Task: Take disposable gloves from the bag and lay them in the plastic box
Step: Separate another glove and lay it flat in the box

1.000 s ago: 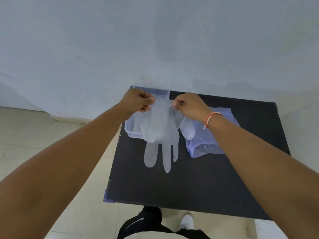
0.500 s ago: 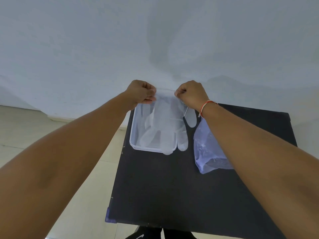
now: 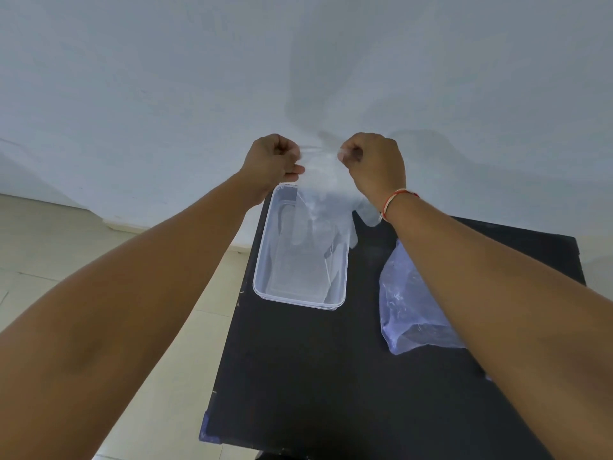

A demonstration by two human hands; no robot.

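Head view: person stands at a black rectangular desk (image 3: 298,376), both arms stretched forward. Left hand (image 3: 273,159) and right hand (image 3: 374,162) are each fisted, pinching the cuff corners of one thin translucent disposable glove (image 3: 323,207). Glove hangs from the hands over the far end of the clear rectangular plastic box (image 3: 265,260); its fingers droop into the box and partly over the right rim, one lobe outside near the right wrist. Can't tell if the tips touch the box floor. Any gloves already lying in the box can't be made out, film too clear. Crumpled bluish clear plastic bag (image 3: 404,303) lies on the desk right of the box, well apart, partly hidden by the right forearm. Red-and-white string bracelet (image 3: 396,199) on the right wrist. Judgement: this glove is out of the bag, not yet laid flat; lowering and releasing remain, then likely more from the bag.
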